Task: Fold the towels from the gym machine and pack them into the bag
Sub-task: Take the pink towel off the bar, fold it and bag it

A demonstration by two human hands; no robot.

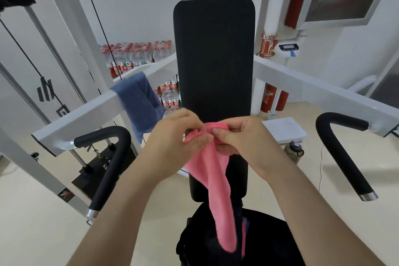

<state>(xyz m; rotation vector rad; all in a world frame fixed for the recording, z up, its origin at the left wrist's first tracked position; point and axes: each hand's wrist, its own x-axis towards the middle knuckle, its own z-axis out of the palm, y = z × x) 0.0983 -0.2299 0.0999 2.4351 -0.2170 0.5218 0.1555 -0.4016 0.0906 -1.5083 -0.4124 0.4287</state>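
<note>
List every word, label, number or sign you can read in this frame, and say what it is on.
No text reads clearly.
Water bottles, red labels: too small.
Sticker on the machine frame: blurred.
Fire extinguisher label: blurred.
Scale display: blurred.
Slanted-bar logo on the white panel: no letters.

2 towels [212,190], prob. 1 bag [269,242].

2 bare forearms [121,198], bare left hand [180,136] and right hand [245,139].
</note>
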